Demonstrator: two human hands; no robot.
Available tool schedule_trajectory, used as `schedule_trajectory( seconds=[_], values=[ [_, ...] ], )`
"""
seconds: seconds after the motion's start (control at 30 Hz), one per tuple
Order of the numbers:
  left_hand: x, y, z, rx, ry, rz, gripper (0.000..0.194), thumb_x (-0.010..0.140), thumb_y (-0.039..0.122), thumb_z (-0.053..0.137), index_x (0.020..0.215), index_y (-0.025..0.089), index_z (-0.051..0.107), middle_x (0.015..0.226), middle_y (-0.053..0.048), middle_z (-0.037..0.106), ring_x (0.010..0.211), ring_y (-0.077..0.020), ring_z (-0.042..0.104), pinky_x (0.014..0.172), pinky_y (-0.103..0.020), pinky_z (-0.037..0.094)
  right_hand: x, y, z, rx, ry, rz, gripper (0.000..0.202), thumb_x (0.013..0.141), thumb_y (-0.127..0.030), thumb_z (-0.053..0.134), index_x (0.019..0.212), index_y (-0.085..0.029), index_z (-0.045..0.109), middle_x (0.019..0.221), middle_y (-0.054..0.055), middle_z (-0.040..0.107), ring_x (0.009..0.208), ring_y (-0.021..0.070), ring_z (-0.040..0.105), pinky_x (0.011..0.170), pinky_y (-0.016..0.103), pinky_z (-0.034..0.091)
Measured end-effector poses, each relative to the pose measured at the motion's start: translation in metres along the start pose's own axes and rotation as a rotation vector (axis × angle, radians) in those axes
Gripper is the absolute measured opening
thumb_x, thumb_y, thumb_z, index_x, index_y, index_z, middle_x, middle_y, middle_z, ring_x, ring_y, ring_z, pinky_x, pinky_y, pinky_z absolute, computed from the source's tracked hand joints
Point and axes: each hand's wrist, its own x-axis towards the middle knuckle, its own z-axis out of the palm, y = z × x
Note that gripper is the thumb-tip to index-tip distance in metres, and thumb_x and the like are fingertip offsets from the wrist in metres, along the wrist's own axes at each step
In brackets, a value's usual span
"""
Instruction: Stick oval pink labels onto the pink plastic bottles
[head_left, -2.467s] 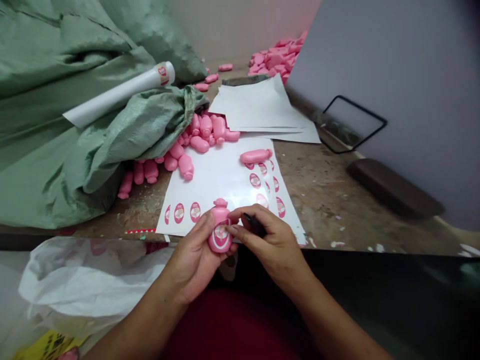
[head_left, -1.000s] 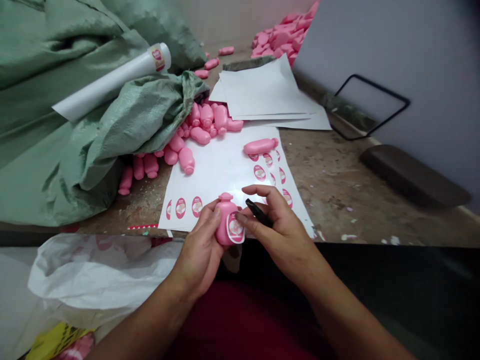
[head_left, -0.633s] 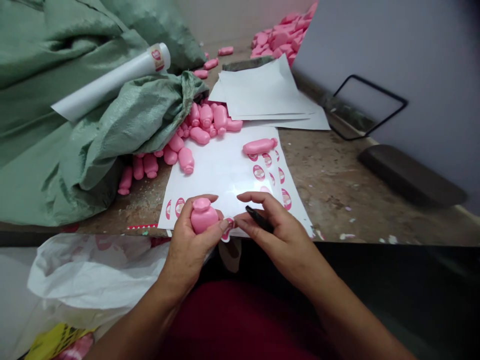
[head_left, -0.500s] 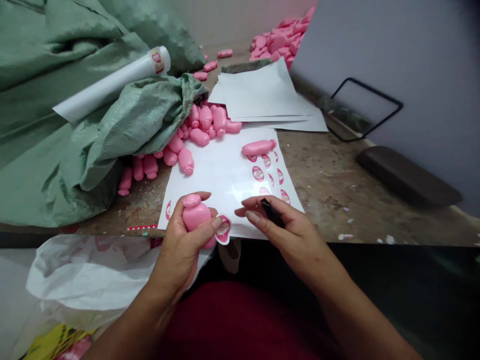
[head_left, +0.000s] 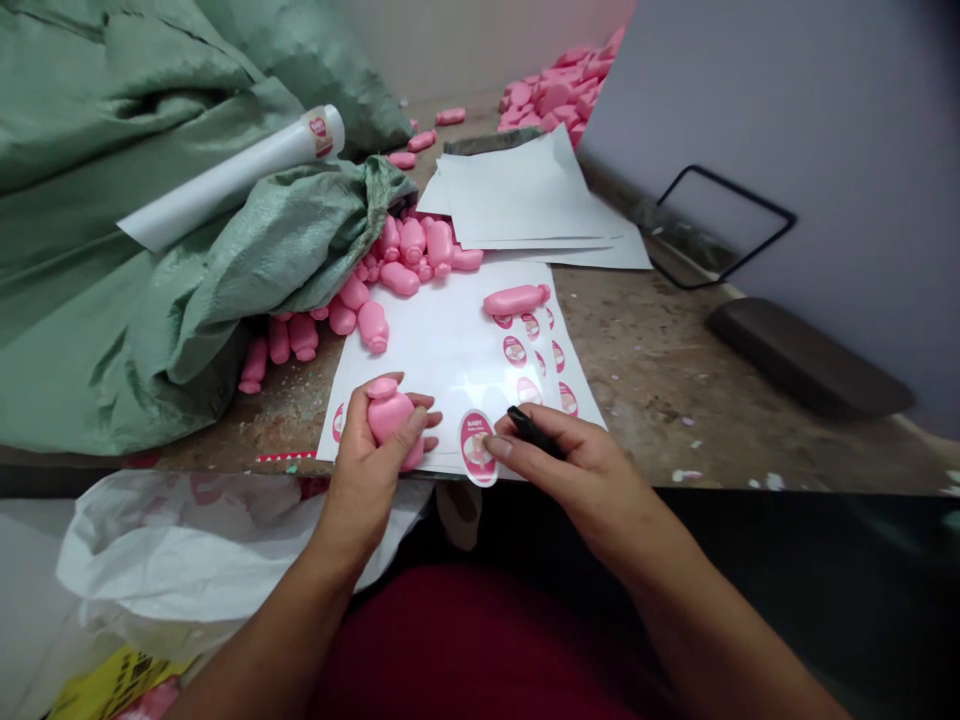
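My left hand [head_left: 375, 440] is wrapped round a small pink plastic bottle [head_left: 390, 412], its neck pointing away from me. Between thumb and fingers, my right hand [head_left: 559, 445] pinches an oval pink-and-white sticker [head_left: 477, 447] printed "BABY". A short black tool [head_left: 534, 431] is also tucked in that hand; its kind I cannot make out. Beneath both hands lies a white sticker sheet [head_left: 442, 365] with several oval stickers at its right side. Another pink bottle [head_left: 516, 299] rests on its side on the sheet.
A green woven sack [head_left: 187, 260] spills several pink bottles [head_left: 412, 240] at the left. On it lies a rolled white sheet [head_left: 232, 180]. White papers [head_left: 517, 195] sit farther back, before a pink heap [head_left: 559, 90]. To the right are a black wire frame [head_left: 724, 225] and a dark block [head_left: 810, 355].
The oval sticker has passed from my left thumb to my right fingers and now faces me. My left hand still holds the bottle, slightly farther from my right hand.
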Motion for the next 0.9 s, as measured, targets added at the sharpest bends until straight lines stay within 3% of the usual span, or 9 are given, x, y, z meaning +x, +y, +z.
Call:
schedule_trajectory(
  seconds=[0.13, 0.23, 0.37, 0.53, 0.9],
  values=[
    [-0.003, 0.002, 0.005, -0.225, -0.120, -0.337, 0.028, 0.087, 0.022, 0.071, 0.112, 0.019, 0.060, 0.099, -0.003, 0.067, 0.085, -0.0148, 0.068, 0.077, -0.027, 0.058, 0.002, 0.001, 0.003, 0.179, -0.034, 0.049, 0.026, 0.075, -0.042, 0.079, 0.072, -0.020, 0.065, 0.067, -0.003, 0.055, 0.063, 0.0125, 0.049, 0.060, 0.026, 0.042],
    [-0.006, 0.003, 0.009, -0.279, -0.207, -0.455, 0.020, 0.093, 0.022, 0.063, 0.113, 0.019, 0.061, 0.098, -0.004, 0.067, 0.080, -0.0128, 0.067, 0.075, -0.027, 0.059, 0.003, 0.002, 0.007, 0.271, -0.063, 0.063, 0.026, 0.074, -0.042, 0.080, 0.073, -0.020, 0.067, 0.066, -0.003, 0.058, 0.065, 0.0137, 0.053, 0.062, 0.027, 0.046],
    [-0.008, 0.003, 0.010, -0.304, -0.229, -0.459, 0.020, 0.098, 0.026, 0.057, 0.117, 0.021, 0.060, 0.097, -0.004, 0.068, 0.079, -0.0129, 0.067, 0.072, -0.027, 0.060, 0.003, 0.005, 0.009, 0.235, -0.037, 0.082, 0.026, 0.074, -0.041, 0.078, 0.070, -0.019, 0.064, 0.064, -0.003, 0.055, 0.060, 0.0118, 0.048, 0.059, 0.026, 0.044],
    [-0.008, 0.005, 0.013, -0.352, -0.202, -0.477, 0.031, 0.104, 0.042, 0.040, 0.118, 0.021, 0.059, 0.097, -0.007, 0.068, 0.082, -0.0161, 0.068, 0.073, -0.031, 0.059, 0.005, 0.012, 0.010, 0.146, 0.009, 0.097, 0.031, 0.075, -0.043, 0.075, 0.065, -0.019, 0.057, 0.065, -0.002, 0.052, 0.063, 0.0130, 0.048, 0.057, 0.026, 0.040],
    [-0.012, 0.005, 0.017, -0.355, -0.212, -0.430, 0.036, 0.104, 0.048, 0.036, 0.117, 0.023, 0.059, 0.107, -0.006, 0.069, 0.094, -0.0178, 0.067, 0.086, -0.033, 0.055, 0.008, 0.010, 0.014, 0.180, -0.004, 0.110, 0.029, 0.075, -0.042, 0.073, 0.066, -0.019, 0.059, 0.062, -0.002, 0.056, 0.059, 0.0124, 0.050, 0.056, 0.025, 0.041]
  ],
)
